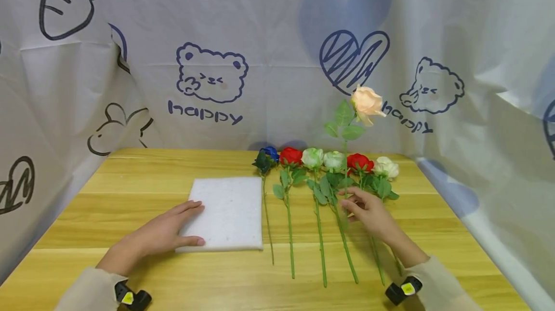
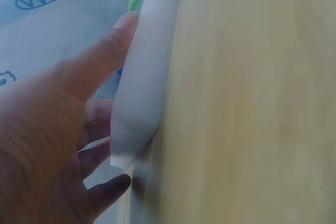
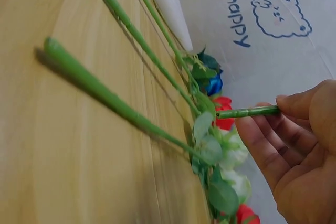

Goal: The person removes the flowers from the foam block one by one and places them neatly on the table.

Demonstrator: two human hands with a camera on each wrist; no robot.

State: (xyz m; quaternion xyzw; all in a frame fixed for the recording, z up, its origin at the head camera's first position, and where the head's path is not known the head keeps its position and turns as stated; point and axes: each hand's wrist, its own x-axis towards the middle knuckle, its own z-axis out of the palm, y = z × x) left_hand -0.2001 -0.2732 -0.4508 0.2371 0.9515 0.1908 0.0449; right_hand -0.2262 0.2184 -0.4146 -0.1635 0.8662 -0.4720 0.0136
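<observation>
My right hand (image 1: 366, 212) pinches the lower stem of a peach rose (image 1: 367, 103) between thumb and fingers, and the flower stands upright above the table. In the right wrist view the cut end of its green stem (image 3: 247, 112) sticks out past the fingertips. My left hand (image 1: 173, 229) rests with straight, spread fingers on the left part of a white foam slab (image 1: 230, 214). In the left wrist view the thumb and fingers lie along the top of the slab (image 2: 147, 72), whose edge faces the camera.
Right of the slab lie artificial flowers in a row, stems toward me: a blue one (image 1: 270, 153), a red one (image 1: 291, 156), two pale green ones (image 1: 312, 158), another red one (image 1: 359, 162) and a white one (image 1: 386, 168). A printed curtain (image 1: 277, 26) hangs behind the wooden table (image 1: 130, 181).
</observation>
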